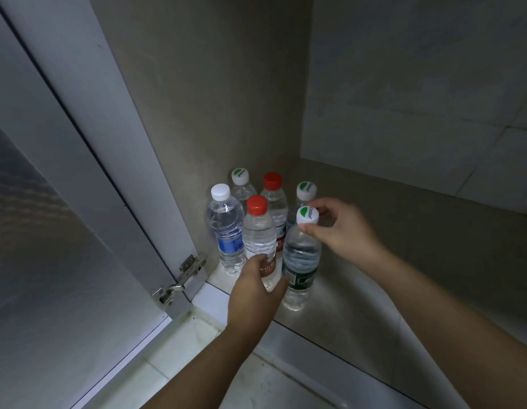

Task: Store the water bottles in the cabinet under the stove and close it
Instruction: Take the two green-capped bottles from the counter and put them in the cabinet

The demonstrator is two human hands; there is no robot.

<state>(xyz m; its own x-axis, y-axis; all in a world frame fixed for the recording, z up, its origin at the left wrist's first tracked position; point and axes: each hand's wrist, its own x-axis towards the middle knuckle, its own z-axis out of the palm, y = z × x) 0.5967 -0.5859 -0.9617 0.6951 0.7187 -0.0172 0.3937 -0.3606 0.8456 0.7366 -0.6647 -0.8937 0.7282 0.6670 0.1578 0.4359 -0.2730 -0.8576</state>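
Several water bottles stand upright in the cabinet's left front corner. My left hand [258, 290] grips the lower body of a red-capped bottle [258, 234] in the front row. My right hand [342, 228] pinches the green-and-white cap of a green-labelled bottle [300, 261] beside it. Left of these stands a white-capped, blue-labelled bottle [225, 231]. Behind are a second red-capped bottle [274, 199] and two more with green-and-white caps [240, 184], partly hidden.
The cabinet door [50, 231] hangs open at the left on a metal hinge [182, 276]. The cabinet floor [404, 246] stretches to the right and back. A pale tiled floor [197, 364] lies below the cabinet's front edge.
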